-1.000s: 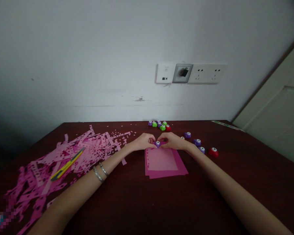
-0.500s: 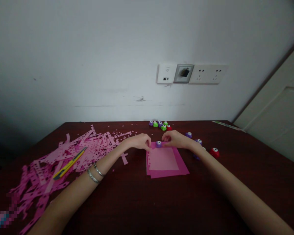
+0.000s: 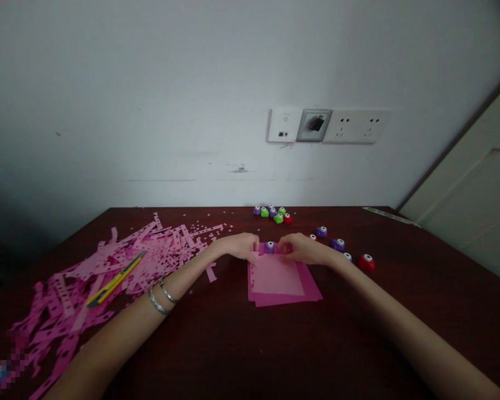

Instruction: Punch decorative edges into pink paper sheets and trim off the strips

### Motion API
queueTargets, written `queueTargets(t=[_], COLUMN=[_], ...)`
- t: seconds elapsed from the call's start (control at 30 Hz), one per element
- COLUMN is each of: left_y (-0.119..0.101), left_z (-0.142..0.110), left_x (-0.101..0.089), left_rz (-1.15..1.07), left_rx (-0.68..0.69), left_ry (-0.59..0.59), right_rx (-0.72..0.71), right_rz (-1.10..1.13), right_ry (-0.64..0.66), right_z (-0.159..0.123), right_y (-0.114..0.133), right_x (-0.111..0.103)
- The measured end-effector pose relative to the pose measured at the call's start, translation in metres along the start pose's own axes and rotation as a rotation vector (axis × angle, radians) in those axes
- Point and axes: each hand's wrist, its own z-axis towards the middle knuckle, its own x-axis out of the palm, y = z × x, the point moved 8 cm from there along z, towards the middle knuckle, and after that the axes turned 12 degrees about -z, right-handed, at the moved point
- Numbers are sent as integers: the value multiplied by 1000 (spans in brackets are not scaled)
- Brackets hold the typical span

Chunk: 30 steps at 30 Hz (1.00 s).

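A light pink sheet of paper (image 3: pixel 275 278) lies over darker pink paper (image 3: pixel 310 289); small holes run down its left edge. At its upper left corner my left hand (image 3: pixel 244 247) is closed, thumb and fingers pinching the sheet. My right hand (image 3: pixel 300 248) pinches the same sheet near its upper right corner. Between the hands, at the sheet's far edge, sits a small purple craft punch (image 3: pixel 269 247) with a round white top. Whether the sheet's edge is inside the punch cannot be made out.
Cut pink paper strips (image 3: pixel 150 255) cover the table's left side, with a yellow utility knife (image 3: pixel 115 280) on top. Several punches (image 3: pixel 279 218) cluster near the wall. More punches, including a red one (image 3: pixel 365 262), lie beside my right forearm. A ruler-like strip (image 3: pixel 391 215) rests far right.
Both hands have come slightly nearer to me, drawing the light pink sheet's far edge back from around the purple punch. My right hand's fingers have shifted onto the sheet's edge.
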Motion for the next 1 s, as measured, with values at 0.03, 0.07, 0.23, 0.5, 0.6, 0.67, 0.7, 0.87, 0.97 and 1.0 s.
queueTargets(t=[0.03,0.07,0.23,0.5,0.6,0.67,0.7,0.87,0.97,1.0], left_y=[2,5,16,19,21,22,23,25,26,26], left_z=[0,-1,-1,-3,-3,-2,-2,-2,-1,-1], left_x=[1,4,13,12,11,10,10,10,9,9], left_rz=[-40,-92,-317,-319,-297,-285,-277,-235,-227,-225], left_rx=[-30,-63,-132,-158,-156,-158,-159,-154,-158,-158], left_ry=[23,54,174,175,163,158,159,165,165,166], right_rx=[2,1,32,100,110,117,117,108,109,106], right_rz=[3,4,39,38,30,30,31,34,27,29], right_ry=[8,16,44,17,13,8,3,-53,-73,-75], right_z=[0,0,-1,1,1,1,2,6,7,7], right_y=[-1,-1,-8,-17,-16,-15,-15,-18,-22,-22], right_x=[0,1,5,6,6,5,5,6,7,7])
